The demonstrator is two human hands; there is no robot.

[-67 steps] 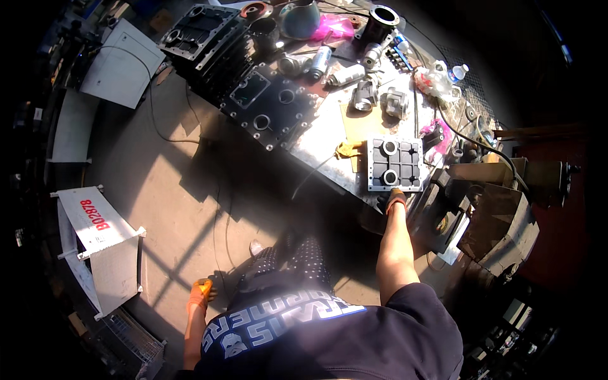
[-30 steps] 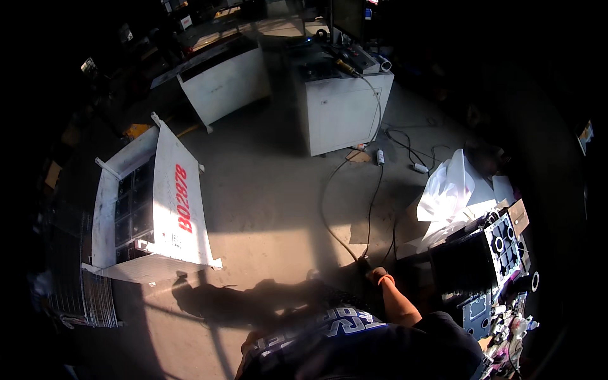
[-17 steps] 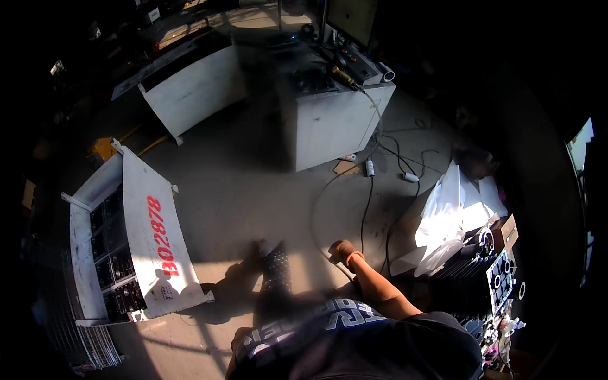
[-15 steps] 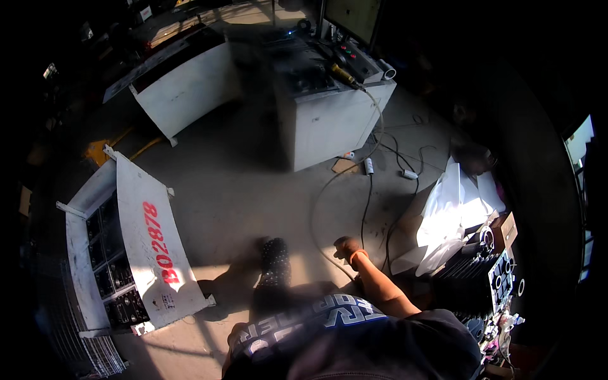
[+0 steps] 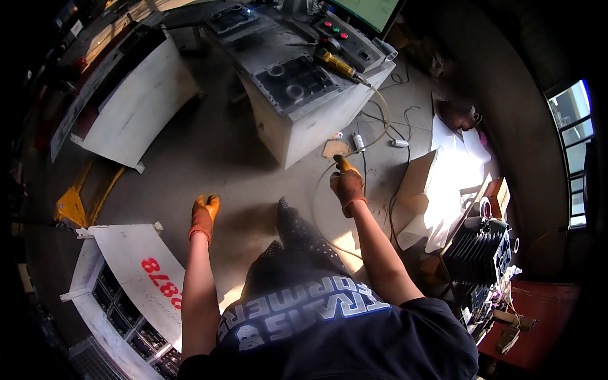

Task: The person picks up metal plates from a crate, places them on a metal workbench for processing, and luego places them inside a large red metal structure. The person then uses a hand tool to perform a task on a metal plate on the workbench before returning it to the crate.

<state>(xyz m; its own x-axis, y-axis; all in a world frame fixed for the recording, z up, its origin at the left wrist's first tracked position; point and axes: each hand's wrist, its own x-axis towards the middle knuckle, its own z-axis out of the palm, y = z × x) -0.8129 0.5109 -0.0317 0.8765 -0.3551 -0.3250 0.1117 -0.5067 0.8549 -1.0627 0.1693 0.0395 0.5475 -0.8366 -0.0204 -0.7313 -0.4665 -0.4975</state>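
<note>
My left hand (image 5: pixel 204 216) wears an orange work glove and hangs in the air left of my legs. Its fingers are loosely bent and apart, with nothing seen in them. My right hand (image 5: pixel 348 182), in a matching glove, reaches forward over the floor with its fingers partly stretched. A thin hose (image 5: pixel 384 111) runs down past it; I see no grip on the hose. Ahead, a yellow-handled tool (image 5: pixel 339 65) on that hose lies on a machine bench (image 5: pixel 329 123). A dark metal casting with round openings (image 5: pixel 294 82) lies flat beside the tool.
A control box (image 5: pixel 345 38) with coloured buttons and a screen (image 5: pixel 367 14) stand at the bench's back. White bins (image 5: pixel 136 95) (image 5: pixel 136 266) stand at left, near a yellow pallet jack (image 5: pixel 73 206). Cables (image 5: pixel 392 215) cross the floor. Stacked dark parts (image 5: pixel 478 256) are at right.
The bench is nearer and the near left bin has dropped lower in view. My left hand has come out fully, and my right arm has stretched farther forward.
</note>
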